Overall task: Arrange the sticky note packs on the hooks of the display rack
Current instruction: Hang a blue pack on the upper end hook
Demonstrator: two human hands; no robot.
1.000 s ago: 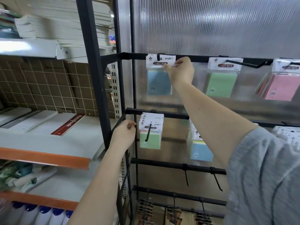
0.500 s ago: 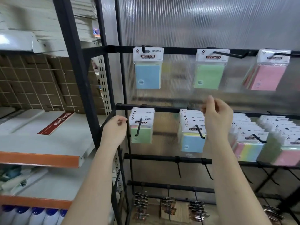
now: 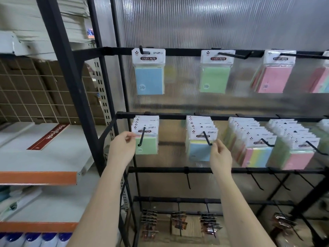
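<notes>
Pinching green pack (image 3: 146, 145), left hand (image 3: 122, 148); right hand (image 3: 220, 155) relaxed.

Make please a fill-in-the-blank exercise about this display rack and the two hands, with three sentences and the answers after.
1. The top-left hook carries a single sticky note pack whose notes are ____ in colour.
2. The left hand touches the front pack of the middle row's leftmost hook, whose notes are ____.
3. The right hand reaches up to the tip of the ____ hook from the left in the middle row.

Missing words: blue; green; second
</notes>
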